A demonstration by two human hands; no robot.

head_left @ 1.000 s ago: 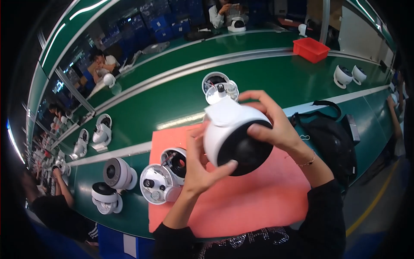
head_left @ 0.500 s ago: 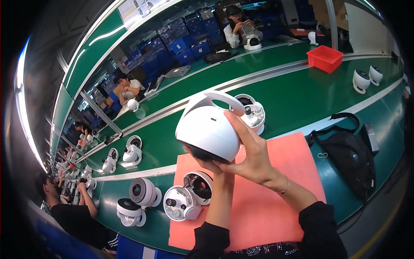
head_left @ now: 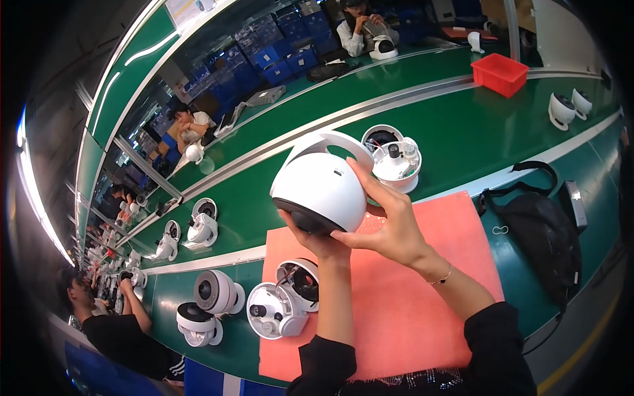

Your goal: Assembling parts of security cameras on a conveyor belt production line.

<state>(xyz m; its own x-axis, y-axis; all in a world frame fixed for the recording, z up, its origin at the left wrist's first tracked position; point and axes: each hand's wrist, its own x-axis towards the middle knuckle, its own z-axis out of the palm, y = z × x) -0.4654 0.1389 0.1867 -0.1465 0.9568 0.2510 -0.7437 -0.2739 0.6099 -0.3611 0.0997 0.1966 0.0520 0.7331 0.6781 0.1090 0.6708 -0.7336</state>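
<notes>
Above a pink foam mat (head_left: 409, 290) I hold a white, ball-shaped camera (head_left: 320, 181) with both hands. It is tilted, with its black front turned down and a curved white stand arching over the top. A small slot shows in its shell. My left hand (head_left: 317, 237) cups the camera from underneath, its fingers partly hidden. My right hand (head_left: 393, 224) grips the right side, fingers behind the shell and thumb near the black front. An opened camera (head_left: 277, 313) lies on the mat's left edge, its inner parts showing.
Two closed cameras (head_left: 214, 294) stand left of the mat. Behind, a green conveyor belt (head_left: 462, 138) carries several opened cameras (head_left: 396, 158) and a red bin (head_left: 500, 74). A black bag (head_left: 538, 231) lies to the right. A co-worker (head_left: 119, 330) works at the far left.
The camera has turned slightly in my hands, showing more of its black front and the slot. The view has shifted a little; both hands keep their hold.
</notes>
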